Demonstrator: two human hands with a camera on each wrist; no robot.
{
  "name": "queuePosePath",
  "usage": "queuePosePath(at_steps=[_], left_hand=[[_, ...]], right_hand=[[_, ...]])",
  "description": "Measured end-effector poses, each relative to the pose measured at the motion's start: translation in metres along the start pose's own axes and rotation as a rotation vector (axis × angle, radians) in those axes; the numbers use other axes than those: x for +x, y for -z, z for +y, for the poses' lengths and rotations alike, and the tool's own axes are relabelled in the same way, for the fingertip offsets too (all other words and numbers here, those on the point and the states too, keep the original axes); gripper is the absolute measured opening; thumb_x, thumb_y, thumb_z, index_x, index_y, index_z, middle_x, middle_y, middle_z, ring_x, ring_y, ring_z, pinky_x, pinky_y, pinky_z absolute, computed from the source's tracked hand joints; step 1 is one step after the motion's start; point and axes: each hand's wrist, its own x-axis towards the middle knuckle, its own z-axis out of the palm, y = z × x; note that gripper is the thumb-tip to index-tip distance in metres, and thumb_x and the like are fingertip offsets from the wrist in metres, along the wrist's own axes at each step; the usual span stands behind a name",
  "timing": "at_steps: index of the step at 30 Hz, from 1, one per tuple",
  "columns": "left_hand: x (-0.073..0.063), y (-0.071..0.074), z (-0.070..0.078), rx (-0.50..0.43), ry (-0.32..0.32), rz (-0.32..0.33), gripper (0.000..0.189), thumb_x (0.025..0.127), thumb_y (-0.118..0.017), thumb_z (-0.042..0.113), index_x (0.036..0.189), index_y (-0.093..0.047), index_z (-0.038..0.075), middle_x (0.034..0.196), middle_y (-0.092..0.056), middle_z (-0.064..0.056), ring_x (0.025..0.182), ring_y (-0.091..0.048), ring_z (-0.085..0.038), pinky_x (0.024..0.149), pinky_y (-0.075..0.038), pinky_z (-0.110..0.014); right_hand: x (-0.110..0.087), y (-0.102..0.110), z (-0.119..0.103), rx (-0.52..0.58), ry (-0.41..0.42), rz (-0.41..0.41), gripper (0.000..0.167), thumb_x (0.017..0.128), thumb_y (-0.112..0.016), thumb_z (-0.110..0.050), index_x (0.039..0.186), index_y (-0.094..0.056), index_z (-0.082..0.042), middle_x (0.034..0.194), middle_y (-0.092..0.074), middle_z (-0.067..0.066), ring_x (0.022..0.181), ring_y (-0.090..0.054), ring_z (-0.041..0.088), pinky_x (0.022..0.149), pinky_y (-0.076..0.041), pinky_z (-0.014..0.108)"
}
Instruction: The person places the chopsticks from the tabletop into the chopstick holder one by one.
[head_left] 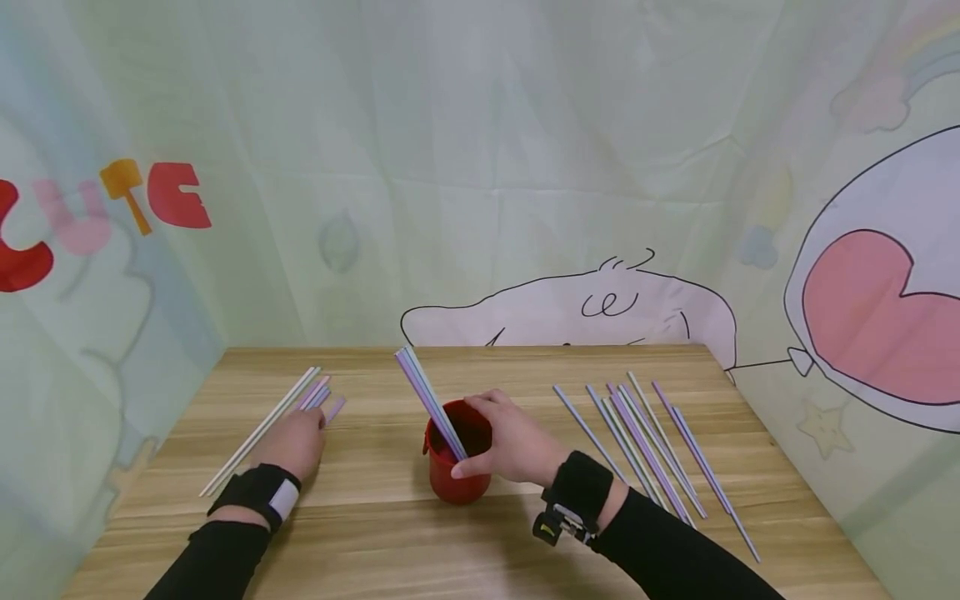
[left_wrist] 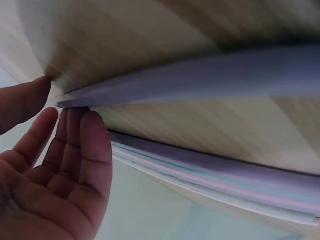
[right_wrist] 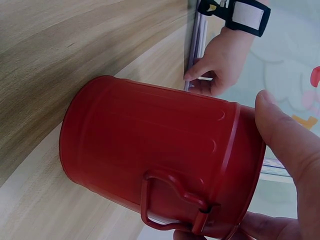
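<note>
My right hand [head_left: 517, 442] holds the small red bucket [head_left: 459, 483] by its rim, thumb on the near side and fingers over the far side. The bucket stands upright, and its wire handle [right_wrist: 175, 192] hangs down one side. Several pastel straws [head_left: 426, 392] lean out of it to the left. At the left of the table my left hand [head_left: 294, 442] is over a small group of straws [head_left: 258, 433]. In the left wrist view its loosely bent fingertips are right at the end of a purple straw [left_wrist: 200, 75], with the thumb apart from them.
More purple, blue and whitish straws [head_left: 648, 442] lie spread lengthwise on the right of the wooden table [head_left: 390, 550], close to my right forearm. A printed cloth [head_left: 465, 167] hangs behind the table and along both sides.
</note>
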Motion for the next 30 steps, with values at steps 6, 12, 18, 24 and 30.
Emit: queuePosePath(at_steps=[6,12,18,24,30], left_hand=[[-0.004,0.004,0.007,-0.004,-0.027,-0.012,0.012,0.089,-0.068,0.000,0.098,-0.060,0.000,0.079,-0.066,-0.013,0.069,-0.062,-0.028,0.064,-0.054,-0.050],[-0.008,0.000,0.014,-0.027,-0.054,0.001,0.017,0.090,-0.063,-0.005,0.106,-0.060,-0.006,0.085,-0.069,-0.018,0.073,-0.066,-0.031,0.070,-0.057,-0.050],[-0.006,0.006,0.022,-0.035,-0.067,0.016,0.028,0.092,-0.061,-0.002,0.119,-0.059,-0.011,0.105,-0.070,-0.029,0.095,-0.069,-0.044,0.085,-0.057,-0.055],[0.001,0.036,0.033,-0.103,-0.042,-0.007,0.039,0.095,-0.060,0.003,0.128,-0.055,-0.015,0.098,-0.070,-0.024,0.087,-0.068,-0.037,0.079,-0.057,-0.051],[0.004,0.069,0.039,-0.272,-0.033,0.030,0.043,0.099,-0.054,0.006,0.136,-0.048,-0.014,0.093,-0.060,-0.017,0.071,-0.057,-0.023,0.056,-0.048,-0.031]], right_hand=[[-0.001,0.000,0.000,-0.010,0.004,0.004,0.092,0.074,-0.091,-0.041,0.150,-0.048,-0.014,0.143,-0.052,0.003,0.124,-0.056,0.022,0.103,-0.055,0.043],[0.000,-0.001,0.001,-0.001,-0.006,0.000,0.090,0.074,-0.091,-0.042,0.149,-0.050,-0.015,0.142,-0.052,0.004,0.123,-0.056,0.023,0.099,-0.057,0.043],[0.001,-0.002,0.002,-0.023,0.001,0.003,0.092,0.074,-0.090,-0.044,0.150,-0.049,-0.015,0.143,-0.052,0.003,0.122,-0.056,0.022,0.101,-0.056,0.043],[0.000,-0.001,0.002,-0.024,0.005,0.005,0.091,0.074,-0.090,-0.044,0.150,-0.049,-0.016,0.142,-0.053,0.002,0.122,-0.056,0.021,0.103,-0.055,0.043],[0.000,-0.001,0.002,-0.018,0.004,0.003,0.091,0.074,-0.090,-0.044,0.150,-0.049,-0.015,0.142,-0.053,0.002,0.122,-0.056,0.021,0.103,-0.055,0.043]])
